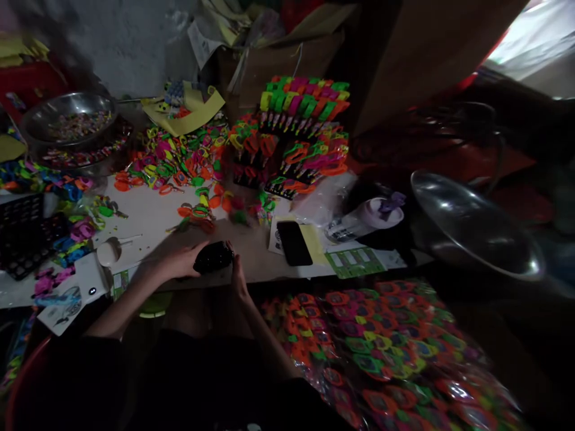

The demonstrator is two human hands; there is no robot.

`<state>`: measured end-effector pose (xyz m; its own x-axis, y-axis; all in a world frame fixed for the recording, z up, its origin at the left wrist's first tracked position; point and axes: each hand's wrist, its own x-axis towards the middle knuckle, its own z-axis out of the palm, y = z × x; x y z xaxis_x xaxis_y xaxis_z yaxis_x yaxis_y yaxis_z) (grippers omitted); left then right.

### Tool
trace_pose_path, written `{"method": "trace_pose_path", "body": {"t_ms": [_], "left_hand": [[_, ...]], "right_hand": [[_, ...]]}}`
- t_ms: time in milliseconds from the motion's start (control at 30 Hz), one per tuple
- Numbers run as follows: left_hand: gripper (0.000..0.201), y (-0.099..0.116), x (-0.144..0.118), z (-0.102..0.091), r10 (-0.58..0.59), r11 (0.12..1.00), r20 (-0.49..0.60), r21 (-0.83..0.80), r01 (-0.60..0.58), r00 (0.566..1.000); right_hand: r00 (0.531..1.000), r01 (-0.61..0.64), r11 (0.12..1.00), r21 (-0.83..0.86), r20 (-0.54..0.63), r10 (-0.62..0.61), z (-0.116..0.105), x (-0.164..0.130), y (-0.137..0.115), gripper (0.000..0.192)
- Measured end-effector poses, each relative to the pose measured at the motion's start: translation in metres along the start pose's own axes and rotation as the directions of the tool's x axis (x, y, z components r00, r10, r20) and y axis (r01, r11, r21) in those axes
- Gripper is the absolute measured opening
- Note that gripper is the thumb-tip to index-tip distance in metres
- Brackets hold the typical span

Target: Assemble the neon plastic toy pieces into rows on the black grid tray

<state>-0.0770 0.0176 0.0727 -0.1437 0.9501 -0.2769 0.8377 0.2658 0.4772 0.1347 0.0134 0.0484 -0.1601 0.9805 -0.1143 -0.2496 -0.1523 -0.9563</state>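
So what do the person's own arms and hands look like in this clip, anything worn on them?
Both hands are bare: the left hand and right hand show no gloves, and no rings or watch that the dim picture lets me see. The forearms are uncovered too. Dark, seemingly black sleeves begin higher up, near the picture's bottom edge.

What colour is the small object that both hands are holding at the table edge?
The small object looks black, slightly glossy, held between left hand and right hand; head view.

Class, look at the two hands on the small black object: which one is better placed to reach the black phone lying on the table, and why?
Right. The right hand touches the black object on the side facing the phone, whereas the left hand lies on the far side and would probably have to cross over.
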Motion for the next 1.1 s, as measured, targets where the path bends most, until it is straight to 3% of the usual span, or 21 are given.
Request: {"method": "trace_pose_path", "body": {"t_ms": [67,133,233,333,500,600,700,900,1000,1100], "left_hand": [[0.093,0.009,-0.007,-0.010,0.119,0.991,0.160,0.040,-0.127,0.980],[0.100,0.028,-0.021,-0.028,0.129,0.988,0.252,0.055,-0.147,0.959],[0.096,0.058,-0.042,-0.048,0.226,0.965,0.241,0.077,-0.250,0.944],[0.087,0.067,-0.053,-0.054,0.349,0.916,0.195,0.136,-0.377,0.917],[0.091,0.053,-0.052,-0.053,0.351,0.899,0.175,0.212,-0.383,0.920],[0.097,0.049,-0.053,-0.052,0.332,0.905,0.201,0.209,-0.372,0.922],[0.103,0.047,-0.052,-0.054,0.326,0.922,0.212,0.145,-0.360,0.921],[0.065,0.012,-0.032,-0.069,0.304,0.943,0.184,-0.197,-0.268,0.935],[0.069,-0.012,-0.026,-0.072,0.275,0.950,0.233,-0.213,-0.227,0.933],[0.075,-0.024,-0.024,-0.071,0.336,0.927,0.311,-0.275,-0.255,0.889]], "right_hand": [[1.000,0.008,1.000,0.026,0.001,-0.008,0.002,-0.001,0.000,0.083],[1.000,-0.004,0.999,0.049,0.005,0.003,0.004,-0.002,0.002,0.081],[0.999,0.003,1.000,0.000,-0.036,-0.003,0.007,-0.003,0.005,0.076],[0.993,0.067,0.994,-0.082,-0.094,-0.074,0.009,-0.007,0.008,0.068],[0.946,0.236,0.950,-0.204,-0.174,-0.273,0.014,-0.012,0.012,0.055],[0.926,0.280,0.925,-0.257,-0.181,-0.330,0.015,-0.011,0.017,0.047],[0.924,0.260,0.923,-0.283,-0.204,-0.323,0.016,-0.009,0.025,0.044],[0.916,0.207,0.927,-0.311,-0.272,-0.295,0.020,-0.005,0.041,0.048],[0.911,0.213,0.929,-0.303,-0.283,-0.301,0.028,0.002,0.045,0.052],[0.915,0.201,0.944,-0.263,-0.294,-0.276,0.038,0.012,0.049,0.058]]}}
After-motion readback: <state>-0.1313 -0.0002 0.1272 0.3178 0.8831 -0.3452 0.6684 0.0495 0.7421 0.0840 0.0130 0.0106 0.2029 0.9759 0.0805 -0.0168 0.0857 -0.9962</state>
